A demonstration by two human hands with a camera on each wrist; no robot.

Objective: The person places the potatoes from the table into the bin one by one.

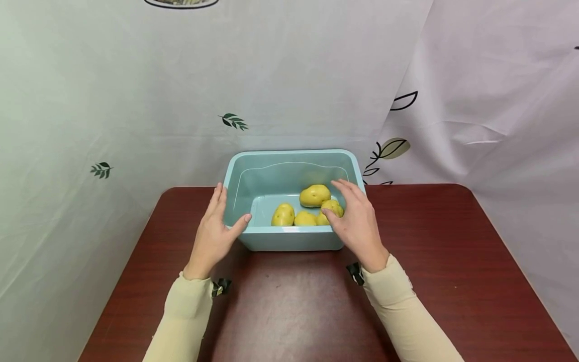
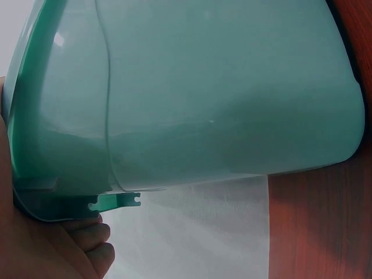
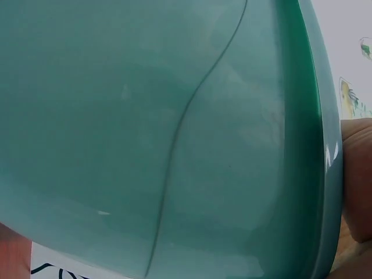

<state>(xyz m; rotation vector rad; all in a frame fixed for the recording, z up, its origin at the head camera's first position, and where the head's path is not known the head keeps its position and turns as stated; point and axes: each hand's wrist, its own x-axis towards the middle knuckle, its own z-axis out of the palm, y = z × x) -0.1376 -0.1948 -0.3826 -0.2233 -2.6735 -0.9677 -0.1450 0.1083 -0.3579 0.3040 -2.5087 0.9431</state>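
A light teal plastic bin [image 1: 289, 230] stands toward the back of the table. Several yellow potatoes [image 1: 315, 195] lie on its floor, mostly in the front and right part; the front wall partly hides some of them. At the bin's left front corner is my left hand [image 1: 211, 241], its fingers extended and the thumb spread toward the front rim. My right hand [image 1: 359, 226] is over the right front corner, fingers loosely bent, thumb in front of a potato. Both wrist views show the hands right at the bin's rim [image 3: 331, 145]; firm contact is hard to tell.
The bin rests on a dark red-brown wooden table [image 1: 429, 281]. Behind it and at both sides hangs pale cloth [image 1: 289, 75] with printed leaves. Dark straps [image 1: 356, 273] sit at both wrists.
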